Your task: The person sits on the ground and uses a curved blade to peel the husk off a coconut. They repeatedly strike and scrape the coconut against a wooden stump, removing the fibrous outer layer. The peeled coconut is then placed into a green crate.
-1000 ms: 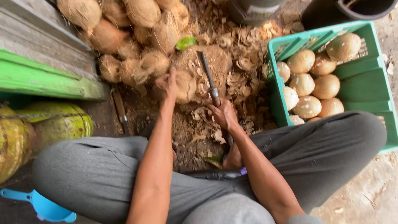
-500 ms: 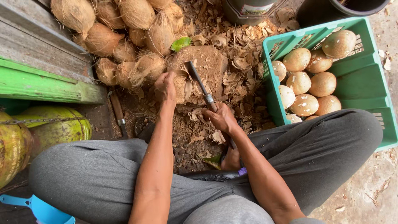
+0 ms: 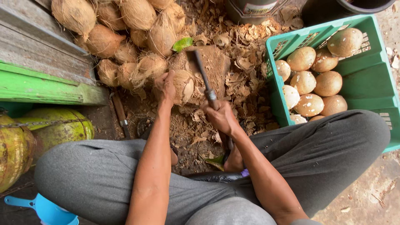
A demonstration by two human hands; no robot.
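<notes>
While your left hand (image 3: 165,86) steadies the husked coconut (image 3: 183,85) on the block at upper centre, your right hand (image 3: 221,117) clenches the chopping blade (image 3: 201,74); a glancing stroke could cut your fingers.

Husked brown coconut (image 3: 182,85) on stump, dark blade (image 3: 202,77) above.

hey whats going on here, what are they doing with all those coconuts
A person sits on the ground chopping husk off a coconut. The left hand steadies it on a wooden block, while the right hand grips a cleaver raised over it. A pile of husked, fibrous coconuts lies to the left beyond it, and smooth trimmed ones fill the green crate on the right. Husk scraps litter the ground.
</notes>
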